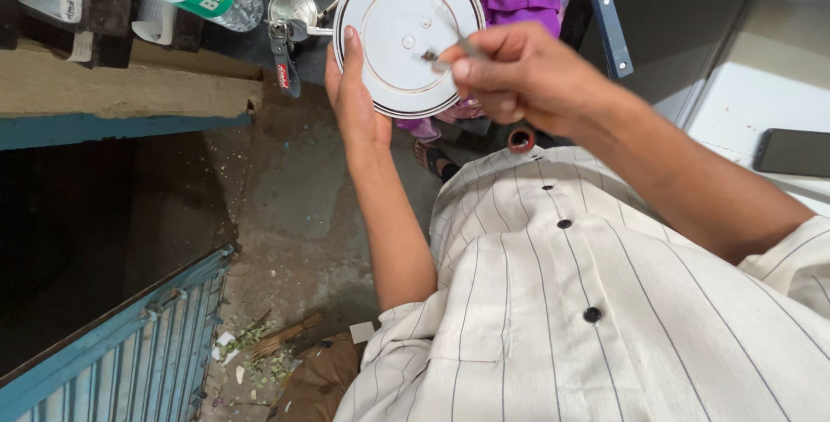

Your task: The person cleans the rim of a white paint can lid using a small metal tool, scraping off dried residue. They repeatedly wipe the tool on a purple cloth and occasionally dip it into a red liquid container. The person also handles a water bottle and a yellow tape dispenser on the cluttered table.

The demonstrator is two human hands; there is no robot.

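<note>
The left hand (354, 98) cups the rim of a round white disc (406, 37) held above the worktop (251, 41), its fingers pressed together, while the right hand (519, 72) has its fingers pinching a thin metal tool (450, 52) against the disc's face.

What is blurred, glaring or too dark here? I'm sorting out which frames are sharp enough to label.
Head view: the round white disc is brightly lit but readable; the thin metal tool in the right hand is slightly motion-blurred; the left hand is sharp; the space under the blue-edged counter falls into deep shadow; wide-angle bending shows at the edges.
</note>
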